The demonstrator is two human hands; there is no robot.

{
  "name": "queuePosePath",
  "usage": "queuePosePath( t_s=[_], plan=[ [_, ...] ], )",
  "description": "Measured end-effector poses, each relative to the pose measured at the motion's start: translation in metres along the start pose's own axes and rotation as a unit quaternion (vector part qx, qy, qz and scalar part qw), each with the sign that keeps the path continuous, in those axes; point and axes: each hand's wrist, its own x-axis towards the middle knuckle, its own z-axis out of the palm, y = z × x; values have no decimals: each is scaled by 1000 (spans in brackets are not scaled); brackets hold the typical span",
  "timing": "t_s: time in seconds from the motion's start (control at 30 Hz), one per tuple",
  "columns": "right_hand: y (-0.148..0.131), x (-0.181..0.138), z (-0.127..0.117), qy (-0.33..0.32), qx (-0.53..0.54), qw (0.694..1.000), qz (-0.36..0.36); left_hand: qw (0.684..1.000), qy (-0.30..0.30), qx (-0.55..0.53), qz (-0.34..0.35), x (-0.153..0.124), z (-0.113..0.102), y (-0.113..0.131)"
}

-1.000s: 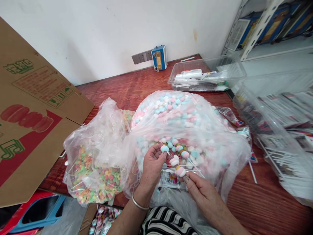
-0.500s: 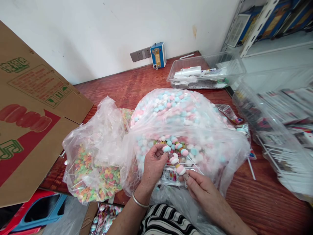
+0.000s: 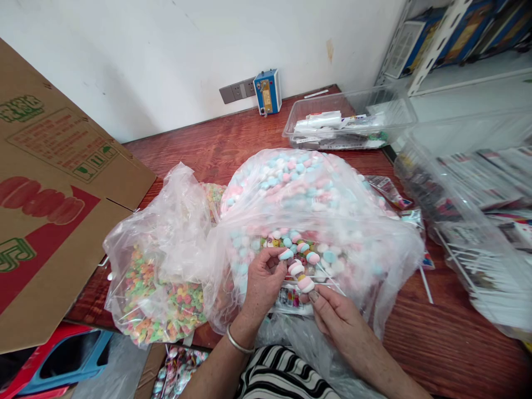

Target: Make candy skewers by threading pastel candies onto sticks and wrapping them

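My left hand (image 3: pixel 265 280) is closed, pinching a blue, pink and white marshmallow (image 3: pixel 286 254) between thumb and fingers. Just below it, my right hand (image 3: pixel 338 313) grips the lower end of a candy skewer (image 3: pixel 305 284), threaded with pink-and-white marshmallows and yellow and purple gummy rings. Its tip is hard to make out by the left fingers. Behind, another skewer (image 3: pixel 312 258) with a white stick lies among loose candies. Both hands are in front of the mouth of a large clear bag of marshmallows (image 3: pixel 291 177). A printed packet (image 3: pixel 290 297) lies under the hands.
On the left sit a clear bag of colourful gummy rings (image 3: pixel 162 299) and a tall cardboard box (image 3: pixel 54 183). Plastic bins (image 3: pixel 349 119) stand at the back and right, one holding wrappers (image 3: pixel 494 177) and white sticks. A small blue device (image 3: pixel 267 93) stands by the wall socket.
The skewer and my right hand have shifted slightly up and left, closer to the marshmallow in my left hand. The left hand keeps its pinch. The view has moved a little.
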Motion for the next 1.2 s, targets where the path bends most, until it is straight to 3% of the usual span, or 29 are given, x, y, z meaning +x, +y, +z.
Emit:
queuePosePath(
  t_s=[0.13, 0.23, 0.37, 0.5, 0.83, 1.07, 1.2],
  plan=[
    [-3, 3, 5, 24, -29, 999, -30, 1000, 8, -11, 5, -2, 3, -1],
    [0, 7, 6, 60, -102, 989, -84, 994, 20, -106, -32, -3, 7, 4],
    [4, 8, 7, 76, -194, 969, -133, 958, 36, -270, -86, -2, 17, 18],
    [2, 6, 9, 87, -252, 952, -151, 935, 17, -328, -132, -4, 31, 26],
    [20, -2, 10, 76, -396, 890, -210, 922, 121, -358, -83, -9, 41, 23],
    [16, 0, 14, 79, -350, 906, -225, 922, 108, -363, -84, -17, 48, 17],
    [9, 1, 14, 67, -294, 932, -202, 934, 112, -323, -108, -19, 48, 21]
  ],
)
